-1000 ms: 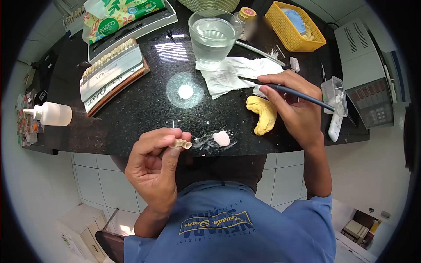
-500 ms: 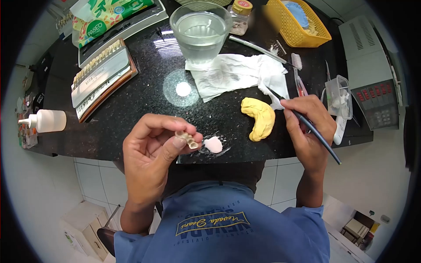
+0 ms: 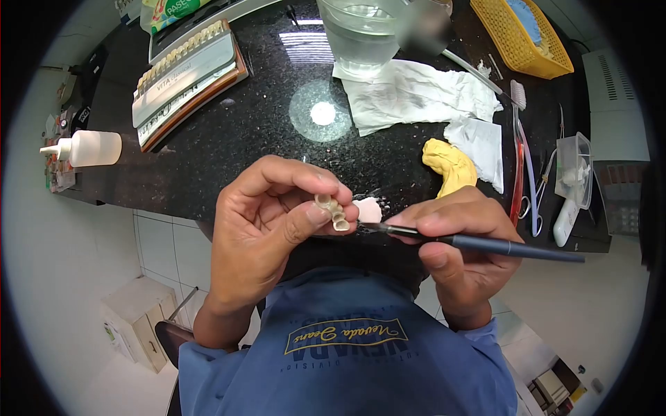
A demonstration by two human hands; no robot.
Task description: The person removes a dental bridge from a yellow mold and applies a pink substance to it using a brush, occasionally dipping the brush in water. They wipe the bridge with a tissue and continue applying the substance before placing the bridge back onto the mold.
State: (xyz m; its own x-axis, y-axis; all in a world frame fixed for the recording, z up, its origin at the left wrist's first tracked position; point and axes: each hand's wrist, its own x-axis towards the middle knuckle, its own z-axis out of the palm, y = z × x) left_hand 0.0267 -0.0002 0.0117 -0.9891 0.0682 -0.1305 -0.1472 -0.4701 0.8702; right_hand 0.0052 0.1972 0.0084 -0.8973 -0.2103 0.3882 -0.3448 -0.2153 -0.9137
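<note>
Between the thumb and fingers of my left hand (image 3: 274, 225) is a small dental bridge (image 3: 333, 213), its hollow crowns facing up. My right hand (image 3: 468, 253) grips a dark blue brush (image 3: 499, 247) like a pen, with the pointed tip turned left, close to the bridge; whether it touches cannot be made out. Just behind the tip, a pale pink heap of powder or paste (image 3: 368, 209) lies on the black tabletop (image 3: 263, 125). A yellow putty arch (image 3: 451, 165) sits behind my right hand, which hides its lower end.
A glass of water (image 3: 361, 38) stands at the back on white tissue (image 3: 416, 93). Left are a shade guide (image 3: 184, 80) and a squeeze bottle (image 3: 95, 148). To the right lie a toothbrush (image 3: 518, 139), scissors, a clear box (image 3: 574, 163) and a yellow basket (image 3: 524, 52).
My right hand has brought the brush from the tissue leftward to beside the bridge. My left hand still holds the bridge. The camera view has shifted.
</note>
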